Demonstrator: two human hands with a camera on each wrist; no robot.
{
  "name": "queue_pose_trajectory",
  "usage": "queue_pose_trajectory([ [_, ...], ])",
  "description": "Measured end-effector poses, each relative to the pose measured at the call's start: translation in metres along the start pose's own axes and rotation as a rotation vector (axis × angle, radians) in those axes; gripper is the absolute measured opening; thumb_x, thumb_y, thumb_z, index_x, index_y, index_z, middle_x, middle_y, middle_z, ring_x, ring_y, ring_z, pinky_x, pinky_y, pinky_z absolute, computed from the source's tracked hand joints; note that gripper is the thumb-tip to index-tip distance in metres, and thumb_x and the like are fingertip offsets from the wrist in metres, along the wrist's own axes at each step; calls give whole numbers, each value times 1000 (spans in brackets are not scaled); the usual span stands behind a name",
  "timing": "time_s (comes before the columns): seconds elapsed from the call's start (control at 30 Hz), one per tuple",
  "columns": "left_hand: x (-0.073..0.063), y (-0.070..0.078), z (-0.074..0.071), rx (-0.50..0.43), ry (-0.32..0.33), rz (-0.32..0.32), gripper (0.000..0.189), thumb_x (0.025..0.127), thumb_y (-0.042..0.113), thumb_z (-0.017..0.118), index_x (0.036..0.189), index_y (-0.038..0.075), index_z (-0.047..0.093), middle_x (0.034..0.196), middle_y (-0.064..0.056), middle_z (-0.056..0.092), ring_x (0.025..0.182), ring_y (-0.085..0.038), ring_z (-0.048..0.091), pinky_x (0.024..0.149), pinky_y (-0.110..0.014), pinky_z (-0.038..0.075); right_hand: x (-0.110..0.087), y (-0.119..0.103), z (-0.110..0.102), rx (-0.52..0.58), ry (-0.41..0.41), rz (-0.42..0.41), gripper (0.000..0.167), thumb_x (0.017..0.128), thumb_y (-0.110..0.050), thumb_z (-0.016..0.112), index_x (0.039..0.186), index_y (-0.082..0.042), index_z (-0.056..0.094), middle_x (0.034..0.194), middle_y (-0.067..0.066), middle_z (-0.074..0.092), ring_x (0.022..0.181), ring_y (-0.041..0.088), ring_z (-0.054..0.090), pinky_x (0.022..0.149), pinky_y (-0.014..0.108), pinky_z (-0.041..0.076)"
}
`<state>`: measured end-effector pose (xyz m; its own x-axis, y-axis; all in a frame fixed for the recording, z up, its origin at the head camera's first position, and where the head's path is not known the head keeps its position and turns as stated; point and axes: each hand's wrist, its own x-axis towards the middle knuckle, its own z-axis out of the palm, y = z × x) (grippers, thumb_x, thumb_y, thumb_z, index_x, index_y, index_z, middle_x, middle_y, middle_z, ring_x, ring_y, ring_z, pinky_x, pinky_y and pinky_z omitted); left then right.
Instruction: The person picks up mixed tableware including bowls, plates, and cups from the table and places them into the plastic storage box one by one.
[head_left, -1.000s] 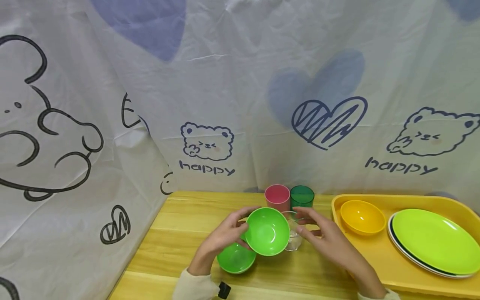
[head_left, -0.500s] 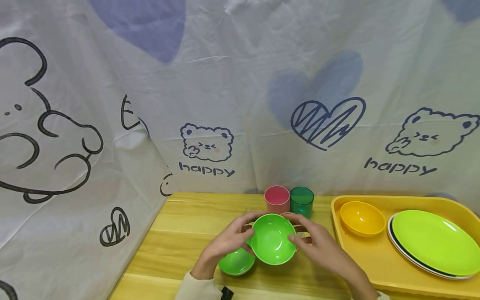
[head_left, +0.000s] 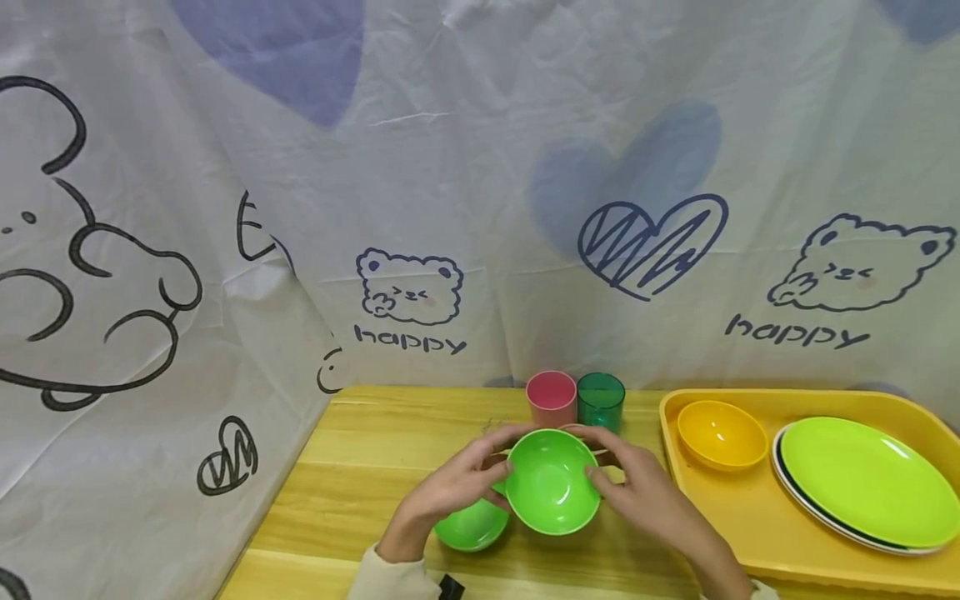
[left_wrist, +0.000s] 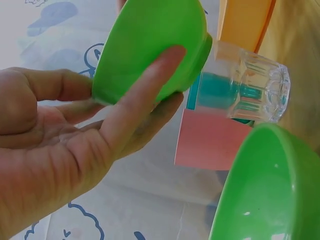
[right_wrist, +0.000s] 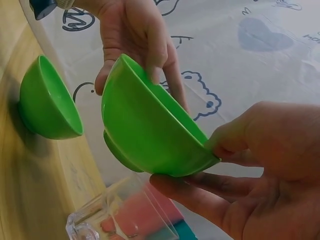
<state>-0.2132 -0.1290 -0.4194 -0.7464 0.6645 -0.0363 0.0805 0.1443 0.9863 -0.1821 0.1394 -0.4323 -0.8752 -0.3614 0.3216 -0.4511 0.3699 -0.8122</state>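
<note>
Between both hands a green bowl (head_left: 553, 487) is held above the table, tilted so its inside faces the head camera. My left hand (head_left: 453, 479) grips its left side, thumb at the rim and fingers against the outer wall. On the opposite side, my right hand (head_left: 648, 483) pinches the rim, with its fingers under the bowl in the right wrist view. A second green bowl (head_left: 471, 527) stands on the table below my left hand. Behind the held bowl is a clear glass (left_wrist: 260, 90), mostly hidden in the head view.
A pink cup (head_left: 551, 402) and a green see-through cup (head_left: 600, 403) stand side by side near the back edge. At right, a yellow tray (head_left: 723, 533) holds an orange bowl (head_left: 722, 435) and stacked plates (head_left: 866, 483). A patterned white cloth (head_left: 480, 167) hangs behind the wooden table (head_left: 300, 517).
The held bowl has moved slightly right and towards me. My right hand, earlier apart from it beside the clear glass, has come onto its rim.
</note>
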Motion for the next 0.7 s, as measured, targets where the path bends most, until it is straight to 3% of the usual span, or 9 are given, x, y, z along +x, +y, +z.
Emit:
queue_pose_trajectory([
  [0.1,-1,0,-3,4,-31,26,48,110,9,43,158,12,39,157,-10,41,126,-30,59,88,-47,61,0,-2,-5,-3,-1,57,46,98,0,63,141,-18,59,130,3,67,115,26,65,95,38,58],
  [0.17,-2,-1,-6,56,-27,62,47,111,11,43,157,6,38,156,-13,43,132,-31,54,98,-42,56,0,-3,-9,-16,3,100,45,99,-3,63,140,-20,59,129,4,67,114,26,66,95,40,58],
  [0.27,-4,-4,-12,199,32,98,45,110,12,44,154,2,42,153,-15,49,138,-33,49,109,-40,47,-1,-4,-20,-36,28,136,43,100,-4,63,141,-17,59,127,10,67,111,29,67,94,43,59],
  [0.33,-4,-7,-17,280,80,108,44,109,10,46,151,-1,45,150,-19,51,139,-37,47,114,-47,42,-3,-4,-29,-44,61,152,44,99,-3,62,142,-13,58,127,15,67,109,31,68,90,43,60],
  [0.43,-7,-12,-24,385,157,73,42,108,11,50,148,0,50,149,-20,52,139,-41,47,115,-60,37,-6,-2,-43,-52,123,161,44,99,-2,62,143,-9,58,126,17,66,108,33,68,87,37,61],
  [0.53,-10,-17,-30,477,191,25,40,106,9,53,145,-1,54,146,-21,55,136,-44,48,112,-66,36,-10,3,-59,-62,196,167,43,100,-2,61,143,-7,57,123,21,67,105,35,69,78,29,61],
  [0.63,-15,-20,-36,544,158,-17,37,105,4,52,141,-3,56,139,-26,58,127,-48,54,105,-65,44,-16,10,-74,-88,276,189,41,101,-5,59,142,-4,57,121,24,67,104,36,69,71,25,60],
  [0.7,-17,-23,-40,560,116,-37,36,103,-1,50,139,-5,56,134,-30,60,121,-49,57,101,-60,50,-20,15,-84,-92,327,217,41,102,-6,58,142,-2,56,121,27,66,101,28,70,67,24,61],
])
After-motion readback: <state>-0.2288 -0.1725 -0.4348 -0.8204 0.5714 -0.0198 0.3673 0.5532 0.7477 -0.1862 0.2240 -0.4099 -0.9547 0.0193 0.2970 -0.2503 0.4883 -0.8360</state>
